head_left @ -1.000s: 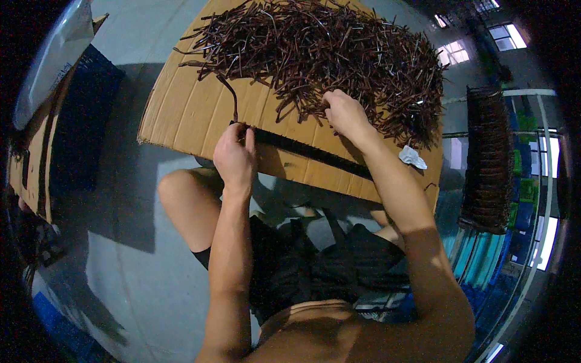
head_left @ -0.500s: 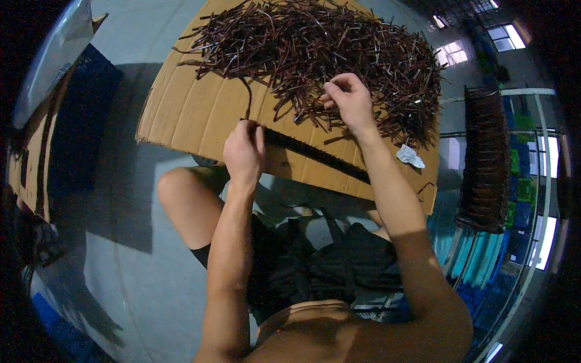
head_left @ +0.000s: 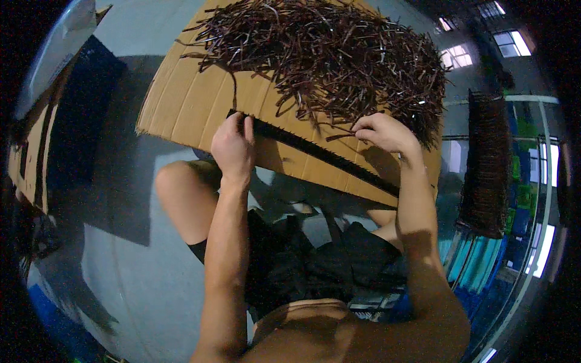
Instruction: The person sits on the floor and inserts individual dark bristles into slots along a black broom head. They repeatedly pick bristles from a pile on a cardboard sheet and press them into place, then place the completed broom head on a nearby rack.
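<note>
My left hand (head_left: 233,142) is closed around the upper left end of a long black strip with a toothed edge (head_left: 327,156). The strip slants down to the right across a cardboard sheet (head_left: 175,100), its far end near my right forearm. My right hand (head_left: 384,134) is pinched at the near edge of a heap of thin dark brown strips (head_left: 339,54). Its fingertips meet the end of a loose thin brown strip (head_left: 340,137). Another thin strip (head_left: 235,91) runs from the heap down to my left hand.
The cardboard lies over my lap, above my knee (head_left: 184,187). On the right hangs a dense row of dark brown strips (head_left: 484,163) on a white-framed rack (head_left: 548,157), with turquoise pieces (head_left: 475,260) below. A dark blue box (head_left: 91,115) stands at the left on the grey floor (head_left: 127,199).
My right hand has come down and right, from above the heap to its near edge, and its fingers have closed. My left hand has shifted slightly up and left with the black strip.
</note>
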### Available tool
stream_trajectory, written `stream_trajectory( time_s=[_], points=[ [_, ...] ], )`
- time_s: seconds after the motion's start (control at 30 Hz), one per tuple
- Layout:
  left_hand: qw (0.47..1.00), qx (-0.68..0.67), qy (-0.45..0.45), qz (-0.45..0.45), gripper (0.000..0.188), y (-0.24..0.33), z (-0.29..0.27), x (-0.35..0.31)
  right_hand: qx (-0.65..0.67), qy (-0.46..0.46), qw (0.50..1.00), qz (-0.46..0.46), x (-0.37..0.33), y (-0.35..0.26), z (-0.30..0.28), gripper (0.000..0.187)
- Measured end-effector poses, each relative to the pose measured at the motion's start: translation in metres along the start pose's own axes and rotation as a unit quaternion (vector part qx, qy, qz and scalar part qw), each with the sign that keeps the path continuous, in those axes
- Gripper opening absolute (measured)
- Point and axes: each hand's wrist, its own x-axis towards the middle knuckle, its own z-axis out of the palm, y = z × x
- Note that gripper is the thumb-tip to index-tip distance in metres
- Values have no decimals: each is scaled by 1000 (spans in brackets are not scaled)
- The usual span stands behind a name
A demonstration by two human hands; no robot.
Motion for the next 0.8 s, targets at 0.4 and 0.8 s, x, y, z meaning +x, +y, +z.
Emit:
stream_trajectory(
  time_s=[0.4, 0.8],
  points=[
    [999, -19, 3, 26, 12, -6, 7, 2, 431, 223, 863, -145, 97, -108, 94, 11],
    [999, -24, -27, 22, 10, -5, 2, 2, 397, 257, 864, -171, 105, -127, 112, 13]
  ],
)
